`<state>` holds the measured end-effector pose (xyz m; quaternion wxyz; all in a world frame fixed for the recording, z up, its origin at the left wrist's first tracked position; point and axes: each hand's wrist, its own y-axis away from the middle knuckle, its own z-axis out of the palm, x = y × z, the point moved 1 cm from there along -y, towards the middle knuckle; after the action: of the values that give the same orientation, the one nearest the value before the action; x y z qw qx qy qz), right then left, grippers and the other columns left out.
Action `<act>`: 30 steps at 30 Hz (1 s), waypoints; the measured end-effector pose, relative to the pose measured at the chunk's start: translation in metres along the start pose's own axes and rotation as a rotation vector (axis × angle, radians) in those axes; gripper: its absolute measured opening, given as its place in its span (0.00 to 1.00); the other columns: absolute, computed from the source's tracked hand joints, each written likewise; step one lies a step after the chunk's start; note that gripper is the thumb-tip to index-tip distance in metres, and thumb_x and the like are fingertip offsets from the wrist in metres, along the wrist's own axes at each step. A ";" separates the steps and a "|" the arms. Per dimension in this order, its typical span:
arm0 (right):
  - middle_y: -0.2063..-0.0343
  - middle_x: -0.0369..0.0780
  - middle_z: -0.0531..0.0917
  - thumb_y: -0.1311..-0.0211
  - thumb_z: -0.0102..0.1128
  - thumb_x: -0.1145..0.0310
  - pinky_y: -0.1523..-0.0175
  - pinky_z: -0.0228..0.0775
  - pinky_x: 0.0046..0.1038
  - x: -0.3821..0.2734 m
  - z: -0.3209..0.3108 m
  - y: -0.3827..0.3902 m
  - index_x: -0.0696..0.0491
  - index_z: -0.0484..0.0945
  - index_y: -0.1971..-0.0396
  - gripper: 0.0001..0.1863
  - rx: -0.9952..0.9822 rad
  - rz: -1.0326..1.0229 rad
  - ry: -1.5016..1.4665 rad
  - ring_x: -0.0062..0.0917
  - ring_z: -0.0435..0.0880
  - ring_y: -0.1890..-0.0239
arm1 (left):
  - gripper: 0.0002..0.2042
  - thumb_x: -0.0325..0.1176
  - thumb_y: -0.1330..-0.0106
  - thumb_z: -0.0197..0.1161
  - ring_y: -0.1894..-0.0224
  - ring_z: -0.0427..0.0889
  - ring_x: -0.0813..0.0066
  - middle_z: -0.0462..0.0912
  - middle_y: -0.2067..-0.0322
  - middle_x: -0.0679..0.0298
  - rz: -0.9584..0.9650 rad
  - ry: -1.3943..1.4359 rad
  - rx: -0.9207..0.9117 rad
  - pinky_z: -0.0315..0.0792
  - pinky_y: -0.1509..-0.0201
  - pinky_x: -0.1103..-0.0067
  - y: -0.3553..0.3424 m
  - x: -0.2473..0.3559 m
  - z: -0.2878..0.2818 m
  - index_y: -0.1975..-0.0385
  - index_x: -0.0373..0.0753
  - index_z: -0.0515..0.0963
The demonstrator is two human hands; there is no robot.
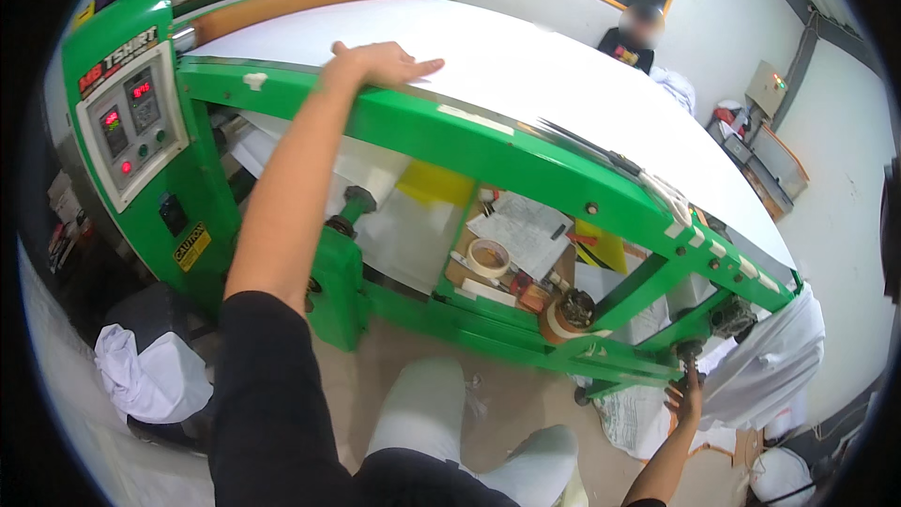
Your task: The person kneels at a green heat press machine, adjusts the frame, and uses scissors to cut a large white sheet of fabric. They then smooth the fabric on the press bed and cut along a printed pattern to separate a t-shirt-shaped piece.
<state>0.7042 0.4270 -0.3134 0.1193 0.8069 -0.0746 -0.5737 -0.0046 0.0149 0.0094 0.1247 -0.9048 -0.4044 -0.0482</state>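
Note:
My left hand (pixel 383 64) lies flat, palm down, on the white sheet (pixel 563 84) near its front edge, thumb and fingers apart. That sheet covers the top of a long green-framed roller press (pixel 394 122) and reaches the brown roller (pixel 310 11) at the far left. Low at the right end of the frame, my right hand (pixel 687 402) is at a dark knob (pixel 690 353) on a shaft end, its fingers bent around it; part of the grip is hidden. White cloth (pixel 774 357) hangs beside it. Scissors (pixel 582 143) lie along the sheet's front edge.
A control panel (pixel 131 127) with red lit displays is at the left. Under the frame, a shelf holds a tape roll (pixel 488 258), papers (pixel 526 225) and a round container (pixel 568 312). White cloth (pixel 150 376) lies on a black seat. Another person (pixel 627 49) is behind the table.

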 end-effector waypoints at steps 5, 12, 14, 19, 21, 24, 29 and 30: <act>0.61 0.42 0.83 0.52 0.84 0.58 0.54 0.75 0.38 0.023 -0.062 -0.050 0.49 0.69 0.42 0.40 0.436 -0.811 0.409 0.36 0.84 0.58 | 0.46 0.83 0.38 0.38 0.30 0.71 0.49 0.80 0.37 0.57 0.096 0.072 0.011 0.44 0.30 0.31 -0.016 -0.001 0.003 0.40 0.52 0.83; 0.45 0.49 0.81 0.50 0.83 0.60 0.49 0.75 0.42 0.013 0.003 0.000 0.51 0.65 0.34 0.45 0.386 -0.879 0.625 0.40 0.84 0.48 | 0.47 0.82 0.37 0.41 0.35 0.77 0.51 0.83 0.41 0.53 0.017 -0.110 0.278 0.61 0.30 0.46 -0.034 -0.025 0.023 0.41 0.46 0.83; 0.40 0.49 0.76 0.47 0.80 0.51 0.47 0.74 0.48 0.001 0.015 0.013 0.50 0.59 0.29 0.51 0.262 -0.563 0.223 0.42 0.81 0.44 | 0.50 0.83 0.39 0.42 0.35 0.78 0.51 0.82 0.41 0.46 0.020 -0.030 0.142 0.64 0.30 0.57 -0.027 -0.023 0.015 0.40 0.39 0.81; 0.34 0.46 0.70 0.48 0.67 0.25 0.41 0.65 0.64 0.008 -0.020 -0.018 0.45 0.55 0.28 0.57 -0.277 0.145 -0.325 0.46 0.76 0.39 | 0.53 0.81 0.38 0.43 0.36 0.78 0.49 0.80 0.41 0.39 -0.029 0.101 -0.078 0.64 0.28 0.65 -0.033 -0.020 0.003 0.38 0.31 0.78; 0.37 0.46 0.74 0.50 0.73 0.32 0.41 0.66 0.59 0.008 -0.013 -0.010 0.46 0.58 0.30 0.54 -0.121 0.031 -0.176 0.44 0.77 0.41 | 0.50 0.78 0.34 0.41 0.31 0.70 0.44 0.76 0.36 0.43 -0.072 0.033 0.005 0.49 0.25 0.49 -0.016 -0.007 0.006 0.39 0.30 0.78; 0.44 0.46 0.80 0.53 0.81 0.47 0.41 0.68 0.51 0.010 -0.014 -0.004 0.47 0.62 0.30 0.52 0.279 -0.479 0.398 0.40 0.80 0.44 | 0.52 0.79 0.33 0.35 0.26 0.63 0.42 0.72 0.32 0.45 -0.077 -0.001 0.020 0.36 0.22 0.40 -0.004 0.005 0.000 0.36 0.30 0.75; 0.45 0.46 0.81 0.54 0.83 0.66 0.40 0.67 0.41 0.005 0.013 0.007 0.48 0.63 0.29 0.51 0.487 -0.821 0.837 0.37 0.79 0.41 | 0.52 0.80 0.34 0.29 0.22 0.56 0.46 0.64 0.26 0.51 0.002 -0.024 0.125 0.33 0.22 0.40 0.003 -0.008 0.002 0.30 0.37 0.70; 0.41 0.46 0.78 0.52 0.83 0.61 0.38 0.66 0.42 0.010 0.014 0.003 0.47 0.62 0.28 0.51 0.461 -0.923 0.713 0.38 0.76 0.37 | 0.52 0.80 0.34 0.28 0.22 0.55 0.47 0.63 0.25 0.52 0.050 -0.012 0.173 0.32 0.22 0.40 0.002 -0.011 0.005 0.29 0.39 0.68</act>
<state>0.6945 0.4204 -0.3258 -0.3003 0.9026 0.2043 -0.2310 -0.0104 0.0064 0.0023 0.2012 -0.9007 -0.3851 -0.0046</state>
